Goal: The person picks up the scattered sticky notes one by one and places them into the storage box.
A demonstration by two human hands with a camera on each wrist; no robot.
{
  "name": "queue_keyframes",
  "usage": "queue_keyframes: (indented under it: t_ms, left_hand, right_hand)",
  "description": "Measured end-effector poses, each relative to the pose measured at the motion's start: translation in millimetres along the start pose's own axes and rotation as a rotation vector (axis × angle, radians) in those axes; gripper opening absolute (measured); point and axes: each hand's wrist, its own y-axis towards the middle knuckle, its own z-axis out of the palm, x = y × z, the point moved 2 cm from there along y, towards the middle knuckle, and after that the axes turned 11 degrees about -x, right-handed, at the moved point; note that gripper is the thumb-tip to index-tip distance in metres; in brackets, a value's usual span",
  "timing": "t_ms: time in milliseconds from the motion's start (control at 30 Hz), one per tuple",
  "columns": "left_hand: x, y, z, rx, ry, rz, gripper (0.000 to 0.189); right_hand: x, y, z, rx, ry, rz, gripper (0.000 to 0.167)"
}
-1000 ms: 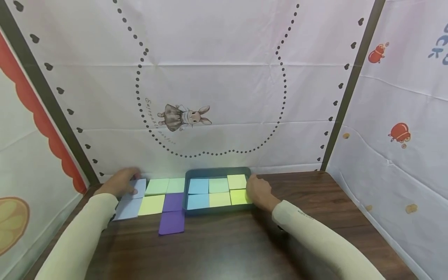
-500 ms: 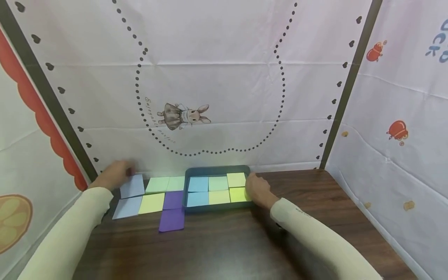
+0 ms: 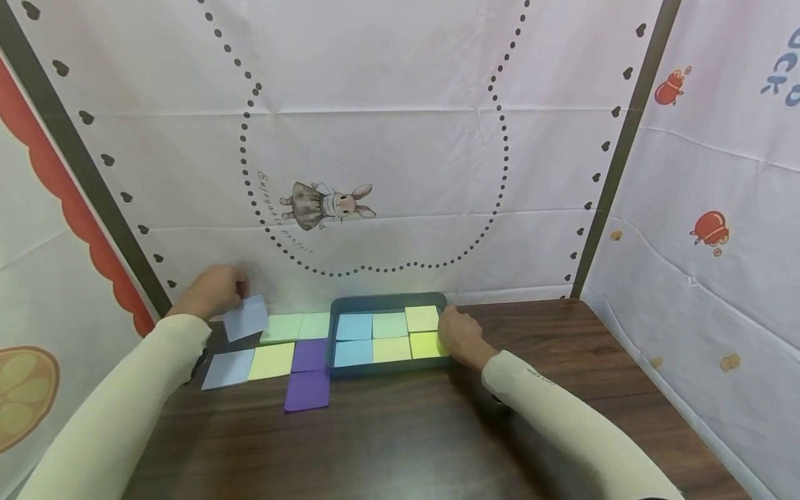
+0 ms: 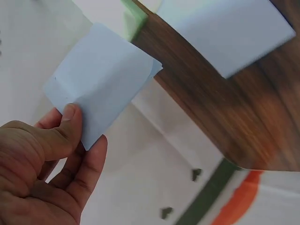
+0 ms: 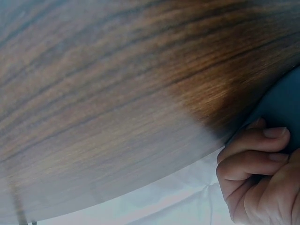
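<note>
My left hand pinches a light blue sticky note pad between thumb and fingers, raised and tilted at the table's back left. A matching light blue pad lies just in front of it. At the tray's right end my right hand grips the rim of the dark teal tray; in the right wrist view its fingers curl against the tray's outer wall. Inside sit two rows of pads: blue ones, a pale green one, and yellow ones.
Left of the tray lie pale green pads, a yellow pad and two purple pads. White printed cloth hangs closely behind the wooden table, with more cloth at both sides.
The left hand has lifted the rear light blue pad from its spot beside the pale green ones, raising and turning it. My right hand keeps its place at the tray's end.
</note>
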Motion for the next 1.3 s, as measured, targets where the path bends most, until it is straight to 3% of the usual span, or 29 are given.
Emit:
queue_keyframes:
  t_ms: [200, 367, 467, 633, 800, 967, 1133, 1300]
  left_hand:
    - [-36.2, 6.5, 11.2, 0.021, -0.017, 0.065, 0.015]
    - [-66.3, 9.4, 18.7, 0.023, -0.009, 0.165, 0.015]
    - [-84.3, 10.3, 20.4, 0.006, 0.004, 0.221, 0.016]
    - [-107.9, 11.7, 20.0, -0.053, 0.007, 0.262, 0.016]
    - [-128.6, 13.6, 20.9, -0.098, -0.056, 0.303, 0.014]
    - [-145.6, 11.8, 24.9, -0.099, -0.117, 0.339, 0.017]
    - [-157.2, 10.3, 32.5, -0.08, -0.173, 0.366, 0.02]
    - [-166.5, 9.4, 42.6, -0.014, -0.215, 0.388, 0.02]
  right_hand:
    - [-2.8, 5.1, 6.3, 0.001, -0.011, -0.005, 0.036]
    - [1.9, -3.3, -1.8, -0.004, -0.001, 0.002, 0.033]
    - [5.2, -7.8, -6.4, -0.024, -0.012, -0.002, 0.032]
    - [11.6, -12.0, -15.8, -0.025, -0.039, 0.008, 0.033]
    - [4.0, -3.1, -4.9, -0.004, -0.026, 0.013, 0.037]
    - [-4.6, 10.9, 10.7, 0.024, -0.05, -0.005, 0.041]
    - [-6.2, 13.3, 14.1, 0.023, -0.08, -0.018, 0.047]
    - [-6.4, 14.8, 17.5, 0.019, -0.092, -0.018, 0.051]
